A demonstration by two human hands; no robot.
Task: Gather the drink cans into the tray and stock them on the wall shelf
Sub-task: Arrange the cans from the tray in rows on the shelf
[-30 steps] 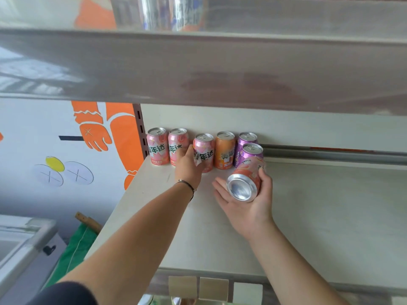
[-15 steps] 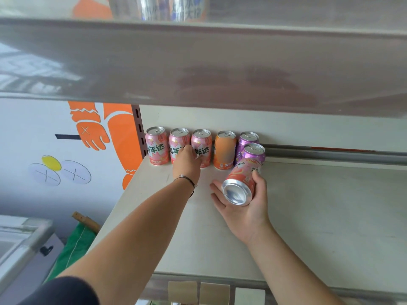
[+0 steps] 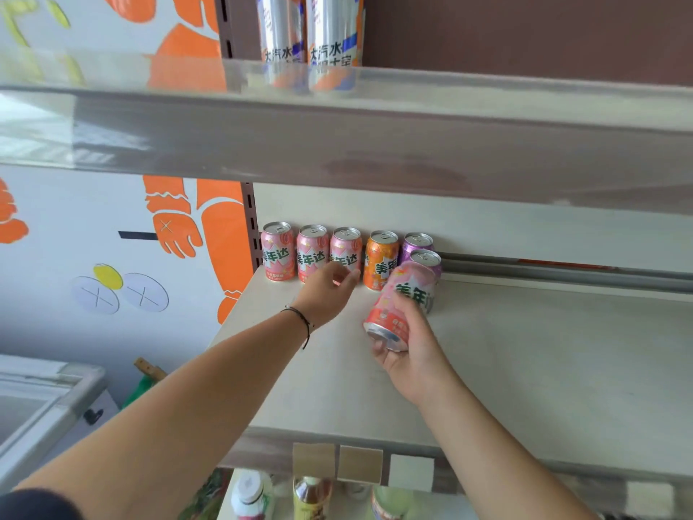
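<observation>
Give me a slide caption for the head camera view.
Right hand tilts a pink can toward the shelf's back row; left hand touches a standing can.

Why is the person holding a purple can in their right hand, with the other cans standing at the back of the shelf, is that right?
Not quite: in the head view the can gripped by the right hand is pink, not purple. The two purple cans stand at the back of the shelf with the others.

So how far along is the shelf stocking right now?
Done: six cans stand at the back of the wall shelf: three pink cans, an orange can and two purple cans. In hand: the right hand grips a tilted pink can, not yet set down; the left hand is by the third pink can. The tray is out of view, so what remains is unknown.
</observation>
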